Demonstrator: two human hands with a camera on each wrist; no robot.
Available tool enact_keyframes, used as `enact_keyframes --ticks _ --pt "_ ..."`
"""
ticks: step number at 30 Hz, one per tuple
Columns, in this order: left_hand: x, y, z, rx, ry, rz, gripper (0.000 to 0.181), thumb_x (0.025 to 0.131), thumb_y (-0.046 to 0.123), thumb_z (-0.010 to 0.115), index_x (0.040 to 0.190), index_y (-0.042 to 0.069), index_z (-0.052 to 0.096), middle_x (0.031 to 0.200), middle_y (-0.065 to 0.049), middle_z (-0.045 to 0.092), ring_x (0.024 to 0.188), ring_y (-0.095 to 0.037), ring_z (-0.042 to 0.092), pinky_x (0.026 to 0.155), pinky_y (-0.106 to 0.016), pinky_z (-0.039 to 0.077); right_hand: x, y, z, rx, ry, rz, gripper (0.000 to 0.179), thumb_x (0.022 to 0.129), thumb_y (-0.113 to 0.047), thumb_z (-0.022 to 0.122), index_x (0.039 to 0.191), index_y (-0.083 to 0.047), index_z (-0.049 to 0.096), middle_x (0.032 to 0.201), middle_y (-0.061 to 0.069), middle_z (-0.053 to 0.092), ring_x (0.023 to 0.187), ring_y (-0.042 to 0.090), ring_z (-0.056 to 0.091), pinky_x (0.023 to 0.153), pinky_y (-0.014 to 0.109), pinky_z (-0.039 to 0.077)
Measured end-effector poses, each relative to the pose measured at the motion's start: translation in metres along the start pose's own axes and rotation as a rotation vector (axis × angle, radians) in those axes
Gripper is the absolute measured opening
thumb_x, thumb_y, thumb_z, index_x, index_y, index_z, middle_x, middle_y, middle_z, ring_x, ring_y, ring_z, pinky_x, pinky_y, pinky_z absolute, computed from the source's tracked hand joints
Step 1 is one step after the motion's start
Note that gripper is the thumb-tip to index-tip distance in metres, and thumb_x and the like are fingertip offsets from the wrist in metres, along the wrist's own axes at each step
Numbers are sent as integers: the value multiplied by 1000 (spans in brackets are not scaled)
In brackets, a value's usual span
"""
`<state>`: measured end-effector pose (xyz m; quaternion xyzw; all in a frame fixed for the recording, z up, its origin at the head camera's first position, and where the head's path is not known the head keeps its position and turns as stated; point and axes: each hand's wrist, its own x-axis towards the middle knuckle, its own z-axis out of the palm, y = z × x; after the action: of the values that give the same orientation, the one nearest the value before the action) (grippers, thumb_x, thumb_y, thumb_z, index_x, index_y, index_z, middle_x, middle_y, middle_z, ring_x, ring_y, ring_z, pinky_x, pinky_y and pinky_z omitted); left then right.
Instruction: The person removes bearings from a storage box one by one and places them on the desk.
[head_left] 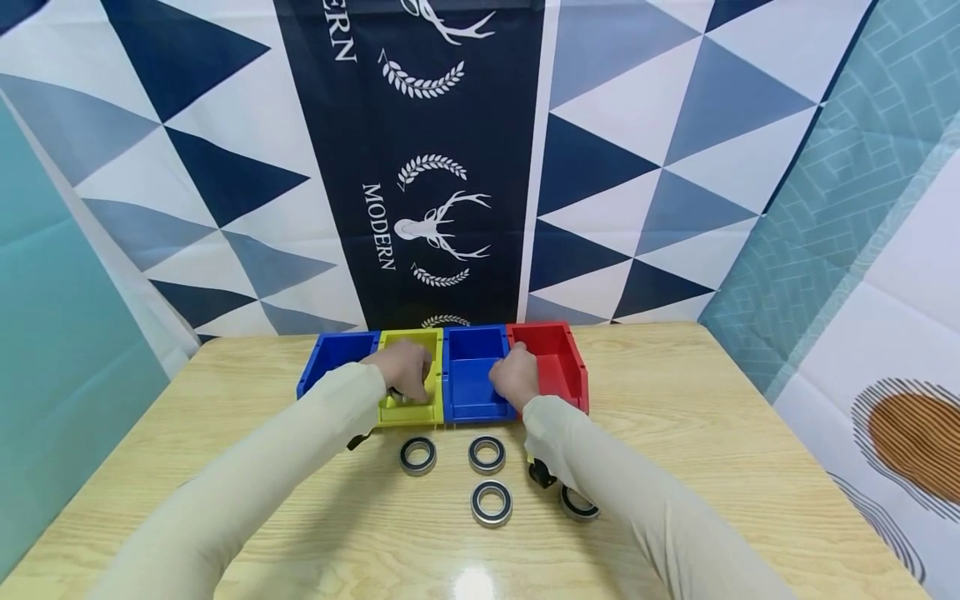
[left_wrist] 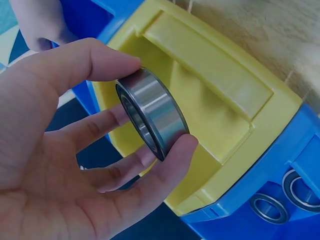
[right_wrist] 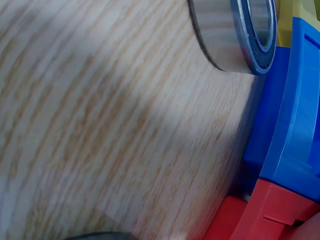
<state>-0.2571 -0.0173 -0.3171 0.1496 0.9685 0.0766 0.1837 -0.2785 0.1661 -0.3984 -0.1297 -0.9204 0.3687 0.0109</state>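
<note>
My left hand [head_left: 406, 367] is over the yellow bin [head_left: 411, 414]. Between thumb and fingers it pinches a steel ball bearing [left_wrist: 156, 107] with dark seals, tilted on edge above the bin in the left wrist view. My right hand [head_left: 516, 377] is at the wall between the right blue bin [head_left: 474, 346] and the red bin [head_left: 577, 367]. From the head its fingers point down and are mostly hidden; I cannot tell whether they grip anything. The left wrist view catches part of that right hand [left_wrist: 42, 22] near the blue bin.
Several bearings lie on the wooden table [head_left: 675, 433] before the bins, one bearing [head_left: 579, 502] partly under the right sleeve. Bearings [left_wrist: 270, 207] also lie in the left blue bin [head_left: 330, 354]. Behind the row hangs a patterned cloth [head_left: 637, 167].
</note>
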Motion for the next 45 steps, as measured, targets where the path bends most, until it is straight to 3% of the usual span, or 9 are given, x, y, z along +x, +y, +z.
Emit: enact_keyframes --ticks 10,18,24,30,37,45 --pt "-22 0 3 -12 4 82 16 76 13 74 84 11 60 76 -2 59 56 -13 51 48 -24 42 1 -3 0 8 -6 -5 35 96 -18 50 126 0 43 109 20 64 97 31 66 90 47 54" --pt "-33 -2 16 82 4 196 19 75 15 76 85 13 59 71 2 49 67 -13 44 60 -26 36 -1 -3 0 3 -6 -2 34 97 -18 50 124 1 44 105 20 65 94 31 66 90 45 54" --pt "-47 -6 24 36 3 237 19 74 10 74 84 12 59 70 1 43 60 -13 36 57 -27 31 -2 -4 0 15 25 -45 28 96 -16 49 117 3 47 104 23 65 96 33 67 88 45 55" --pt "-62 -7 34 -12 -7 278 19 72 7 73 86 9 60 71 0 41 55 -11 33 52 -25 28 -1 -2 0 10 18 -35 31 96 -16 48 120 3 45 103 22 65 94 33 67 88 45 55" --pt "-76 -7 54 -16 26 328 24 68 6 75 87 9 61 84 -5 53 69 -12 43 55 -22 34 1 2 2 -1 24 -33 33 96 -17 48 122 4 44 105 23 65 94 33 67 88 45 55" --pt "-90 -3 77 131 124 406 32 67 18 81 91 16 59 89 -2 54 76 -11 49 64 -22 47 2 1 3 1 22 -32 33 96 -17 49 122 3 44 101 22 65 88 31 68 85 45 56"
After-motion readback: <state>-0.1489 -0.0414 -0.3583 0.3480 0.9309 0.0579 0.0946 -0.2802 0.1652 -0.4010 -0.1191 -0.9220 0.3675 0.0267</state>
